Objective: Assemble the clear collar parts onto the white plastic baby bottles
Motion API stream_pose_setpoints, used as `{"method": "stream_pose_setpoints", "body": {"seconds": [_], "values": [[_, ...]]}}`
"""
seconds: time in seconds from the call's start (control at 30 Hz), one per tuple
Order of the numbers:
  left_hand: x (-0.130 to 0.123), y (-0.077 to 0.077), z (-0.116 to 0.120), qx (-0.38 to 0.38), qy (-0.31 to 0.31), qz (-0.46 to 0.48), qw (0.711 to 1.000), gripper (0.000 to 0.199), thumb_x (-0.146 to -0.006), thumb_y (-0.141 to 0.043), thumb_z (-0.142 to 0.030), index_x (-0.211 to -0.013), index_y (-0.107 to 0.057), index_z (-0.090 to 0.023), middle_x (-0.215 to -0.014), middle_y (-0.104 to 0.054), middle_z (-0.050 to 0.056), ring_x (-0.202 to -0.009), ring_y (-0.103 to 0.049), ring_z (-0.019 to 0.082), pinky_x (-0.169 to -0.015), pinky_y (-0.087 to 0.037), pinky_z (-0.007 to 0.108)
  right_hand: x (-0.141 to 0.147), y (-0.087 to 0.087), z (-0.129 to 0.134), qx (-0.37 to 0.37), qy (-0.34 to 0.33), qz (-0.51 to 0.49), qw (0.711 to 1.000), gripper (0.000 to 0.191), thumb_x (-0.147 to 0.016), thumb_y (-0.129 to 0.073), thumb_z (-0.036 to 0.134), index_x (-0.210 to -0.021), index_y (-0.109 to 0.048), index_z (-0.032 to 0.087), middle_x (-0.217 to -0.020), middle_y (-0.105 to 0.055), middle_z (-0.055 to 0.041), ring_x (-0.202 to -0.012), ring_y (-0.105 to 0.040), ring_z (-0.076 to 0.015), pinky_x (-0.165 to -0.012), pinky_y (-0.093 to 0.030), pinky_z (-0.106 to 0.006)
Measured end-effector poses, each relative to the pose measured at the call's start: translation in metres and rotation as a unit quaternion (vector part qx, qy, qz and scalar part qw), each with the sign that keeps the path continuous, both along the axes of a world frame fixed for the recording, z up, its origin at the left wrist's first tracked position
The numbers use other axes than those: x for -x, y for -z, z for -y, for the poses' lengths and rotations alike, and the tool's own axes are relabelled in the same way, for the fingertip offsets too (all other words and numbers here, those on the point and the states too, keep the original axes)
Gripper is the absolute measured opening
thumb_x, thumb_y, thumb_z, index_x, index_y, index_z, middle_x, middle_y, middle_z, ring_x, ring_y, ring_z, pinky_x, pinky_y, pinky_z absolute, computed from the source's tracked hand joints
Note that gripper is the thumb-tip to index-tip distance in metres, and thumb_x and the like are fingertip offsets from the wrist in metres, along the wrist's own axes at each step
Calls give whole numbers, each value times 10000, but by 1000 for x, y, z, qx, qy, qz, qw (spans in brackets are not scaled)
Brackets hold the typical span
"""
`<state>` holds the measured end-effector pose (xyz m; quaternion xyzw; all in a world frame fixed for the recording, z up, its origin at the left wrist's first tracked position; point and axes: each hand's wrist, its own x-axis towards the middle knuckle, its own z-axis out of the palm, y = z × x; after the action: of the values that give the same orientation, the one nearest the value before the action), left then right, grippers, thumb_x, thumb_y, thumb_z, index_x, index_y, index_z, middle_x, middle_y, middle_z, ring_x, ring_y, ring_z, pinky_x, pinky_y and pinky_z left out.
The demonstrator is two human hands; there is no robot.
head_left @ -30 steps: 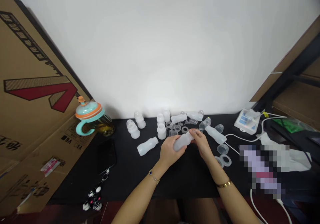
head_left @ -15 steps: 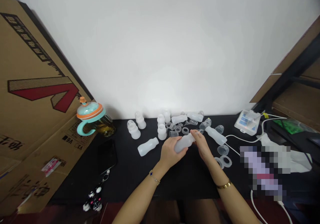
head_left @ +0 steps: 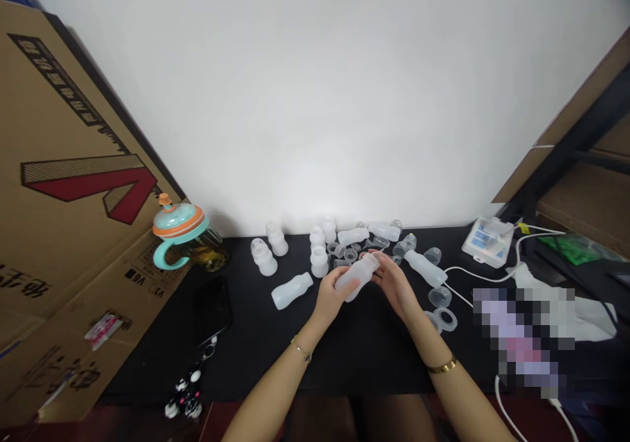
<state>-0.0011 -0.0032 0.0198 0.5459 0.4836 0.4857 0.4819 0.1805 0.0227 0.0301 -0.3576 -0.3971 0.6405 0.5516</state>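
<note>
Since a moment ago, the frosted plastic bottle (head_left: 357,278) has tipped up more at one end. From the head view, the left hand (head_left: 335,294) grips it around the middle. The right hand (head_left: 396,287) is by its top end, with fingers (head_left: 378,257) on it or almost on it, so I cannot tell if it holds on. Left of the bottle, past the left hand, a lying bottle (head_left: 292,291) waits. Just right of it lies a long bottle (head_left: 426,268). Small see-through parts (head_left: 350,255) crowd close behind it. In front of it, the black table (head_left: 364,376) runs well down to its near edge.
</note>
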Motion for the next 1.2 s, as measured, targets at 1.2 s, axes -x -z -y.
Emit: {"method": "stream_pose_setpoints", "body": {"seconds": [1.2], "values": [[-1,2,1,-12,7,-39,999,388,-783,-759,-417,-1086,-708,-180,-1019,-729,67,-933,-663,239,-826,-516,334,-1,1,-1,3,38,52,998,315,-770,-808,492,-892,-709,219,-931,-655,-36,-836,-605,-187,-657,-503,-260]]}}
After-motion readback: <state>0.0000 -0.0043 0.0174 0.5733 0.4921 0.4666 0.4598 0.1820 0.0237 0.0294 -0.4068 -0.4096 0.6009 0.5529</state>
